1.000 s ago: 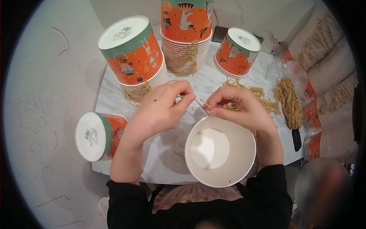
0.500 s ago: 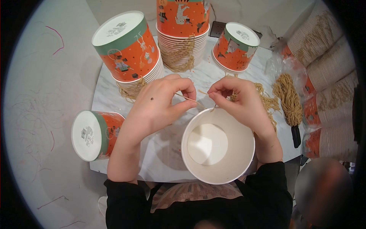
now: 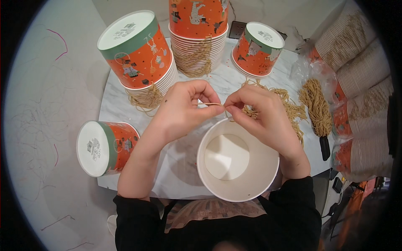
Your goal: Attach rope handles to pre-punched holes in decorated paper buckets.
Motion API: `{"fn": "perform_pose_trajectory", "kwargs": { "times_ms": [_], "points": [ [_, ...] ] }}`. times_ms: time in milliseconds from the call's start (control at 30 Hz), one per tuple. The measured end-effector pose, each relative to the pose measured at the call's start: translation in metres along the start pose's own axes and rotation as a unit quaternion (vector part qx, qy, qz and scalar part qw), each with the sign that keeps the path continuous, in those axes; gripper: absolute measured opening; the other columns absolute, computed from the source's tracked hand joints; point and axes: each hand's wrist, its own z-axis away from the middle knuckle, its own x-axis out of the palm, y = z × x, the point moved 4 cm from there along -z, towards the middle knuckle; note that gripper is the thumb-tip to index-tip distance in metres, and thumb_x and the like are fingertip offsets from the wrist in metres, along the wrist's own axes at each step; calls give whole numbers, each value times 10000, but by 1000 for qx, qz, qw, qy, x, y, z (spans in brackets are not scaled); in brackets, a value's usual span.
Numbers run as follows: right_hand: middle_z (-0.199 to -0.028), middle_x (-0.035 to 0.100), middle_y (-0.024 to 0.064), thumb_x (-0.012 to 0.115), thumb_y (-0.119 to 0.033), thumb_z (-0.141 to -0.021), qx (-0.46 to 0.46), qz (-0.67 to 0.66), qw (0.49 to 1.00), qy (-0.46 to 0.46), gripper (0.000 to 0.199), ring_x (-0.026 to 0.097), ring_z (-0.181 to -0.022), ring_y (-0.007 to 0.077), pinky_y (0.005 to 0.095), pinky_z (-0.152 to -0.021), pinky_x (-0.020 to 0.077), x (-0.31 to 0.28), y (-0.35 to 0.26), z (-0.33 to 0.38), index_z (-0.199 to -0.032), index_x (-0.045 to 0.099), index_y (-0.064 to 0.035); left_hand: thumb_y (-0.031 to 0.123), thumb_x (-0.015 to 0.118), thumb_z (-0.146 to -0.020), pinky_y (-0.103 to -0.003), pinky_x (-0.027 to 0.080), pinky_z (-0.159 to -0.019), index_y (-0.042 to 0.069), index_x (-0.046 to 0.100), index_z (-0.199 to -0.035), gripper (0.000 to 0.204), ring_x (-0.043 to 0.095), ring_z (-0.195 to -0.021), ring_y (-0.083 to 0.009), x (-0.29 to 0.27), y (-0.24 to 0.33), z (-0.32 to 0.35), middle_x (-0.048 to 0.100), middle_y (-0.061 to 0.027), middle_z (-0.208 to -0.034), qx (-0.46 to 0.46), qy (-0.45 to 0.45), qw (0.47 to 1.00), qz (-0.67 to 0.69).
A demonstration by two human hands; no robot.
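Over the far rim of a white-lined paper bucket (image 3: 264, 167), my two hands pinch a thin tan cord (image 3: 208, 103). My left hand (image 3: 184, 106) holds the cord between thumb and forefinger, with a length of it stretched across the gap in its fingers. My right hand (image 3: 261, 111) pinches at the cord's end, its fingertips close against the left ones. Part of the cord drops to the bucket's rim. The bucket stands mouth up, and I see its bare white bottom. Whether a knot sits between the fingertips is hidden.
Upturned orange bucket stacks with tan cords stand at the far left (image 3: 136, 54), far middle (image 3: 197, 52) and far right (image 3: 257, 50). One bucket (image 3: 94, 148) lies sideways at left. Loose cords (image 3: 293, 111) and a cord bundle (image 3: 316, 108) lie right, beside bagged bucket stacks (image 3: 360, 113).
My hands have come together, so their fingertips now meet over the rim. The cord's free end no longer sticks out by the right fingers. A blurred round shape at the lower right is gone.
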Motion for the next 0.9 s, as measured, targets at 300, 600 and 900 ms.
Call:
{"fn": "perform_pose_trajectory", "kwargs": {
  "times_ms": [300,600,900],
  "points": [
    [-900,695,119,694,-72,-904,11,-76,997,-1,143,711,-849,247,360,-735,561,3,-2,0,-1021,641,-7,14,774,-837,-251,544,-769,-61,672,-1128,317,702,-850,-117,12,-2,2,742,-86,-915,-66,-138,969,193],
    [-926,691,113,683,-31,-893,14,-98,995,-19,132,710,-868,247,346,-748,558,0,-6,2,-1010,628,-9,27,750,-835,-228,552,-768,-39,730,-1037,214,718,-850,-111,9,-13,-3,766,-106,-956,-76,-114,966,218],
    [-889,664,120,735,-58,-835,-31,-30,999,-30,138,686,-853,294,383,-754,546,-2,-9,4,-940,658,-13,43,724,-848,-260,540,-807,-41,714,-964,143,706,-864,-137,12,-9,-4,755,-113,-920,-82,-70,963,246]
  ]
}}
